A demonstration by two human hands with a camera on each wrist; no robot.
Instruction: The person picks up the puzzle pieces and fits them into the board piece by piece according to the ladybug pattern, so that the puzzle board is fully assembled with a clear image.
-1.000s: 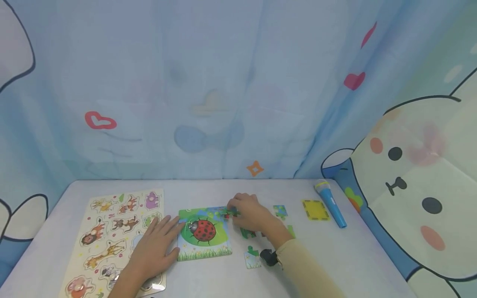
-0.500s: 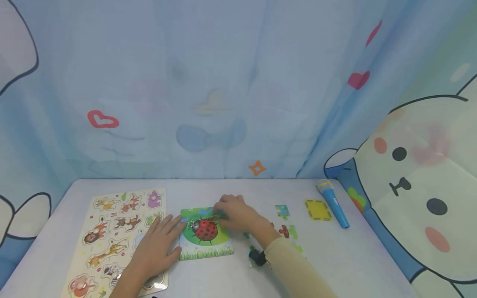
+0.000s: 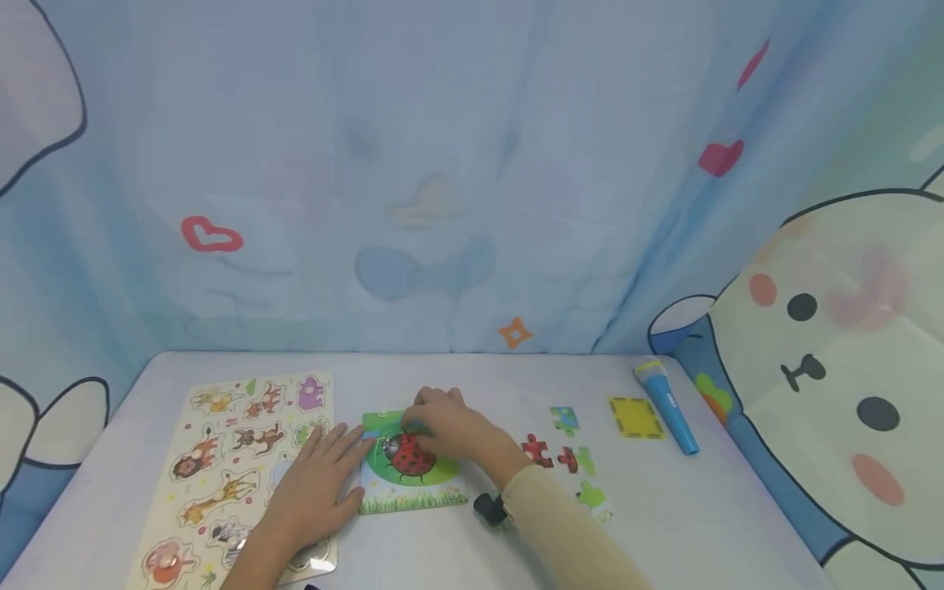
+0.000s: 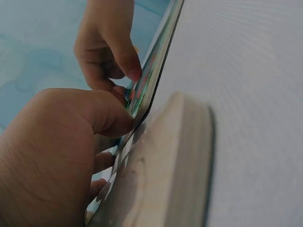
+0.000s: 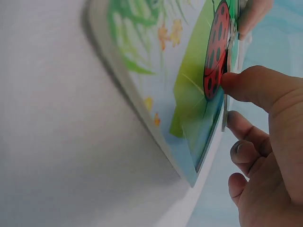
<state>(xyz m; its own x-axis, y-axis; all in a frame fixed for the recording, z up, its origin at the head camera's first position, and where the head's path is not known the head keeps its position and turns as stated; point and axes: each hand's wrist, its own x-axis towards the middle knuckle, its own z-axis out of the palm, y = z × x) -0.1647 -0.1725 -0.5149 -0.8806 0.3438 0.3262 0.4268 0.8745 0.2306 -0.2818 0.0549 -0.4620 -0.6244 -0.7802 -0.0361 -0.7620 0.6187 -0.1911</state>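
While a pale blue curtain [image 3: 472, 147] printed with hearts and a cartoon animal hangs behind, a smooth white table [image 3: 723, 524] spreads beneath the hands. From left to right it carries a cream animal board [image 3: 229, 459], a ladybug board [image 3: 413, 498], loose puzzle pieces [image 3: 566, 419], a yellow square [image 3: 637, 418] and a blue toy microphone [image 3: 669, 410] whose head points toward the far edge.

The animal board's long axis runs away from the person, its far end leaning right. Just beside it, near the middle of the table, the ladybug board lies flat, roughly square and turned slightly, its grass strip toward the person; the painted ladybug stretches left to right, head leftward.

The left hand [image 3: 313, 487] lies back upward across the animal board, fingers extended and gripping nothing, fingertips reaching over the ladybug board's left edge. The right hand [image 3: 448, 428] comes from the right in a beige sleeve [image 3: 564, 528], above the ladybug board's far right part. Its thumb and a finger pinch a thin puzzle piece [image 5: 224, 118]; how that meets the board is hidden.
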